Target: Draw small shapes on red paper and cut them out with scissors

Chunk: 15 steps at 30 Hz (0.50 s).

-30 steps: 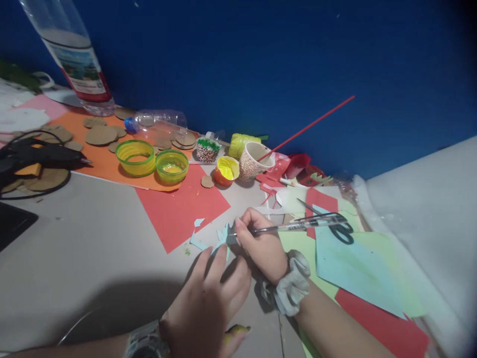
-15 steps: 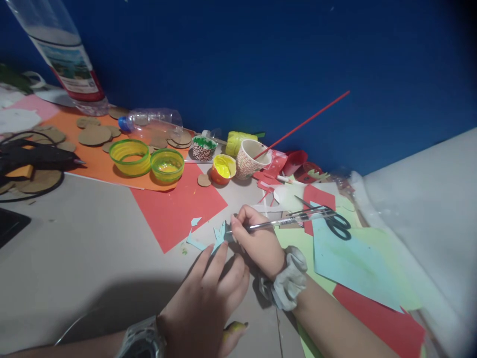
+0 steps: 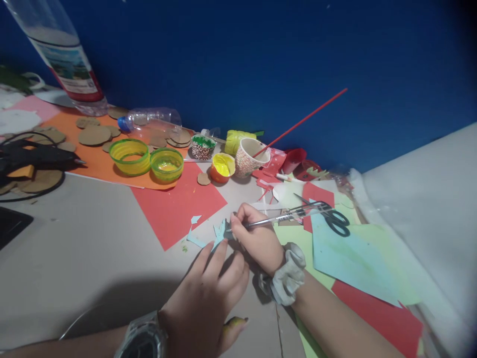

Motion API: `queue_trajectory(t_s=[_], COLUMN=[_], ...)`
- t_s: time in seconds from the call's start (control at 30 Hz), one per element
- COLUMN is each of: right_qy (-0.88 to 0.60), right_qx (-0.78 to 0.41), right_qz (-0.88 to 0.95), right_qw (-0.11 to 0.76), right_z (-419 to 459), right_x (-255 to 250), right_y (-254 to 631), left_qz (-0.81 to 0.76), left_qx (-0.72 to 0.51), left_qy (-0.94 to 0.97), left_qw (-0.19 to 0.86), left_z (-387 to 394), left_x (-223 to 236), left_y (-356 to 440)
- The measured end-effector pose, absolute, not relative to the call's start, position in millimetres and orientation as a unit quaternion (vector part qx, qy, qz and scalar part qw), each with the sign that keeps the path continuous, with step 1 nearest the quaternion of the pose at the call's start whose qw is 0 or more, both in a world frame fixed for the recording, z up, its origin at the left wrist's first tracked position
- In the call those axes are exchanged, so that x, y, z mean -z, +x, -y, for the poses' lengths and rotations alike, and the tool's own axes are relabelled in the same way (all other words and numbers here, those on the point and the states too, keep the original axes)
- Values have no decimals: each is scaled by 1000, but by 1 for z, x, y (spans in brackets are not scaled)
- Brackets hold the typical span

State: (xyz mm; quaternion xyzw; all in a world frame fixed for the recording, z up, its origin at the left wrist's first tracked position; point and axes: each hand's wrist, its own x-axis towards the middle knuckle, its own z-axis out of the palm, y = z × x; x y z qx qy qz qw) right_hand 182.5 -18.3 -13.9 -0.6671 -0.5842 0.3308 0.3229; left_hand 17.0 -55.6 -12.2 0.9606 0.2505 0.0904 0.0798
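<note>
Little has changed over the last second: the whole view slides slightly to the left and up, while both my hands keep the same pose around the small light-blue paper cutout [image 3: 219, 231] near the middle of the frame. I take that to mean the pen work goes on at the same spot, with the piece steadied for it.

The cutout lies on the worktop [image 3: 93, 228], just beyond the fingertips of my left hand [image 3: 208, 291], which rests palm down with its fingers loosely spread; the foremost ones touch the paper's lower edge and partly cover it. My right hand [image 3: 259, 243] holds a clear-barrelled pen [image 3: 276, 219] in a narrow pinch between thumb and fingers. Its tip points at the cutout's right side, in a dark patch where I cannot tell whether it meets the paper.

A thin blue offcut [image 3: 196, 241] lies just left of the cutout, below the red sheet [image 3: 179, 209]. At the right of the frame, black-handled scissors [image 3: 338, 223] rest partly over a larger blue sheet [image 3: 350, 256].
</note>
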Motion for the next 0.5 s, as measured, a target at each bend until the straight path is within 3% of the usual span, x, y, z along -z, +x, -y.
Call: queue_trajectory(t_s=[0.23,0.5], right_qy=[-667,-677], right_qx=[-358,-314], right_qz=[528,572], right_qw=[386,339], right_z=[19,16], right_x=[15,16], right_y=[192,194], left_qz=[-246,-289], left_qx=[-83,-83], left_qy=[959,945], left_qw=[110,127], left_z=[52,55], left_x=[10,14], left_y=[16,17])
